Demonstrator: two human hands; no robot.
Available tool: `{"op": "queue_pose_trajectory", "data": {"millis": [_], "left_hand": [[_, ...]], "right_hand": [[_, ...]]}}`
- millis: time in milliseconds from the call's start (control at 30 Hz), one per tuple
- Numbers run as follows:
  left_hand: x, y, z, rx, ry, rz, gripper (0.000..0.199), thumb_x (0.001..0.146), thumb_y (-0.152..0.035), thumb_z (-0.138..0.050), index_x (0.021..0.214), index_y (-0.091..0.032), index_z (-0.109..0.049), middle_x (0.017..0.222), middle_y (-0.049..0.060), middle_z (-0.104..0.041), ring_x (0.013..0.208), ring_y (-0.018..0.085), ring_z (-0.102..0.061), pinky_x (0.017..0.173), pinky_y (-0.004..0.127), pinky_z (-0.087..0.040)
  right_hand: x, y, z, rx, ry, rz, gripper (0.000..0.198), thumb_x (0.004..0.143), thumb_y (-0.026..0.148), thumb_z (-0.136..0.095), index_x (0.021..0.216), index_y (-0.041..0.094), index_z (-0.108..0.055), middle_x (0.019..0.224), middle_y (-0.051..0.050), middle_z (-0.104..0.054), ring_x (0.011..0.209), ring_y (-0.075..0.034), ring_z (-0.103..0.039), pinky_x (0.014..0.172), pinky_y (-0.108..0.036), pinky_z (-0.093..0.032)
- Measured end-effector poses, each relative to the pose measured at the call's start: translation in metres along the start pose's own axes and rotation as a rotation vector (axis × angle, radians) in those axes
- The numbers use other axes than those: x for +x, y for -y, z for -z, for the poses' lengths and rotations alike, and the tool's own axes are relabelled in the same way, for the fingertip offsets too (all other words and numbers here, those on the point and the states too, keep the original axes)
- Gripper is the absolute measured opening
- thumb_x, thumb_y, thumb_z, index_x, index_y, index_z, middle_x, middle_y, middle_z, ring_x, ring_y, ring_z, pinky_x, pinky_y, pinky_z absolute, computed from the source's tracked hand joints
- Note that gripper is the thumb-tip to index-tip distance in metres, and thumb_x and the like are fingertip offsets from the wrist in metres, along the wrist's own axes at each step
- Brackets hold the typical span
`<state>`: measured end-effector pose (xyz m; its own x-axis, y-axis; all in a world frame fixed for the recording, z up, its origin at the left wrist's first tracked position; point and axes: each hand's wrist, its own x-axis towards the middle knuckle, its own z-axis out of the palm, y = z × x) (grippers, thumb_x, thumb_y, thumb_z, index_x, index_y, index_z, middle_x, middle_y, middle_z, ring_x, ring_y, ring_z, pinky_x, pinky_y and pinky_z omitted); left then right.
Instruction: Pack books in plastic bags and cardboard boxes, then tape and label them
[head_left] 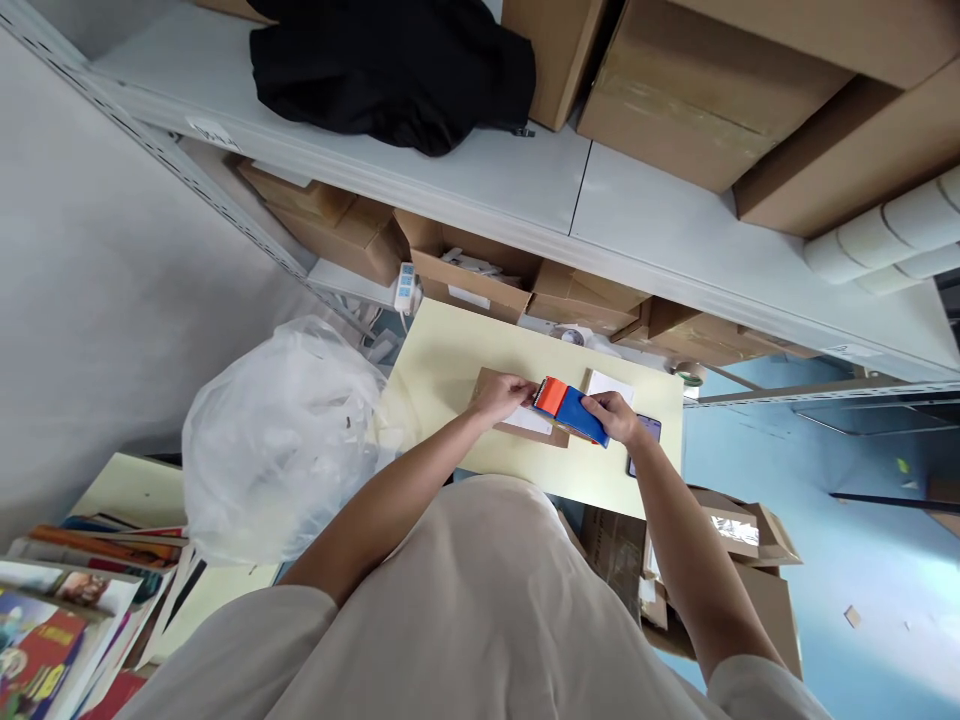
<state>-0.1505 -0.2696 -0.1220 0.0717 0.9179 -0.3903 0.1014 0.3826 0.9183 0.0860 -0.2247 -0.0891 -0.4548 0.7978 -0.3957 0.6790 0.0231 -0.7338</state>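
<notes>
While a long shelf (480,190) crosses above the far side, loaded with black cloth (390,80), cartons (675,100) and white rolls (892,235), more open boxes (465,280) stand below it, just beyond the table's (442,345) far edge. A power strip (406,288) sits near the far left corner and a tape roll (688,374) near the far right one. A bulging clear bag (277,440) crowds the left side, with books (45,640) piled farther back; a carton (765,600) stands at the lower right, off the table. Pale tabletop shows left of the card (555,437) and between it and the far edge, with a narrower strip toward the person's body; on the right, a white stack (611,382) and a phone (653,425) take up room near the edge, past which lies blue floor (750,450). The blue and orange dispenser (581,412) is held over the table, partly covering the card. The right hand (613,414) is closed around its blue end, while the left hand (501,398) has its fingertips drawn together at the toothed orange end; whether they pinch tape or merely touch, I cannot tell
</notes>
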Motion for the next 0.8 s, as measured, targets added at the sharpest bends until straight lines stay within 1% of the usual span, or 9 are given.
{"op": "queue_pose_trajectory", "data": {"millis": [100,200,267,333,433,500,567,700,800], "left_hand": [[-0.002,0.004,0.012,0.112,-0.037,-0.09,0.024,0.08,-0.033,-0.054,0.07,-0.018,-0.07,0.064,0.001,-0.069,0.064,0.014,-0.065,0.065,0.024,-0.049],[-0.009,0.013,0.037,0.16,-0.111,-0.13,0.027,0.079,-0.037,-0.055,0.067,-0.017,-0.068,0.067,0.002,-0.071,0.067,0.015,-0.066,0.068,0.025,-0.049],[-0.014,0.023,0.058,0.167,-0.185,-0.11,0.026,0.079,-0.037,-0.055,0.068,-0.017,-0.067,0.068,0.003,-0.071,0.069,0.016,-0.067,0.07,0.025,-0.05],[-0.017,0.035,0.077,0.179,-0.252,-0.059,0.024,0.078,-0.036,-0.054,0.07,-0.018,-0.067,0.068,0.003,-0.071,0.069,0.016,-0.067,0.07,0.025,-0.05],[-0.018,0.051,0.094,0.204,-0.29,0.002,0.02,0.077,-0.034,-0.055,0.072,-0.018,-0.067,0.068,0.003,-0.072,0.068,0.016,-0.067,0.066,0.024,-0.049],[-0.015,0.06,0.096,0.219,-0.299,0.012,0.021,0.078,-0.035,-0.055,0.073,-0.018,-0.067,0.069,0.003,-0.072,0.069,0.016,-0.067,0.064,0.024,-0.049],[-0.011,0.067,0.095,0.235,-0.311,0.021,0.023,0.079,-0.036,-0.053,0.073,-0.018,-0.067,0.07,0.004,-0.072,0.07,0.016,-0.066,0.064,0.024,-0.048],[-0.005,0.078,0.086,0.289,-0.316,0.034,0.025,0.08,-0.037,-0.052,0.068,-0.019,-0.065,0.071,0.004,-0.071,0.07,0.016,-0.065,0.064,0.025,-0.046],[-0.002,0.084,0.077,0.339,-0.338,0.048,0.023,0.081,-0.035,-0.05,0.068,-0.02,-0.061,0.072,0.004,-0.069,0.073,0.018,-0.064,0.069,0.027,-0.045]], "right_hand": [[0.001,0.009,0.001,-0.096,-0.017,0.013,0.056,0.077,0.067,-0.045,0.05,0.019,-0.044,0.048,0.004,-0.037,0.048,-0.009,-0.032,0.046,-0.024,-0.029],[-0.002,0.018,0.006,-0.203,-0.041,0.024,0.055,0.077,0.067,-0.047,0.048,0.019,-0.045,0.046,0.003,-0.039,0.047,-0.01,-0.033,0.045,-0.024,-0.029],[-0.006,0.021,0.011,-0.271,-0.056,0.024,0.057,0.078,0.067,-0.045,0.047,0.02,-0.044,0.046,0.002,-0.041,0.046,-0.01,-0.035,0.045,-0.025,-0.029],[-0.008,0.021,0.014,-0.346,-0.056,0.007,0.058,0.079,0.068,-0.043,0.045,0.02,-0.043,0.045,0.001,-0.043,0.045,-0.011,-0.037,0.045,-0.026,-0.03],[-0.008,0.018,0.012,-0.436,-0.043,-0.027,0.06,0.08,0.068,-0.04,0.044,0.021,-0.044,0.043,0.0,-0.044,0.045,-0.012,-0.04,0.047,-0.026,-0.031],[-0.006,0.018,0.009,-0.473,-0.037,-0.05,0.06,0.082,0.068,-0.037,0.045,0.021,-0.046,0.044,-0.001,-0.045,0.045,-0.013,-0.042,0.049,-0.027,-0.033],[-0.003,0.019,0.005,-0.509,-0.036,-0.071,0.061,0.082,0.069,-0.037,0.047,0.021,-0.05,0.047,-0.003,-0.051,0.048,-0.014,-0.046,0.051,-0.027,-0.034],[0.0,0.022,0.0,-0.6,-0.024,-0.092,0.061,0.081,0.07,-0.038,0.055,0.019,-0.06,0.06,-0.008,-0.062,0.058,-0.018,-0.057,0.055,-0.028,-0.036],[0.001,0.024,-0.001,-0.63,-0.021,-0.11,0.062,0.082,0.07,-0.037,0.057,0.019,-0.062,0.061,-0.01,-0.064,0.062,-0.021,-0.059,0.056,-0.029,-0.035]]}}
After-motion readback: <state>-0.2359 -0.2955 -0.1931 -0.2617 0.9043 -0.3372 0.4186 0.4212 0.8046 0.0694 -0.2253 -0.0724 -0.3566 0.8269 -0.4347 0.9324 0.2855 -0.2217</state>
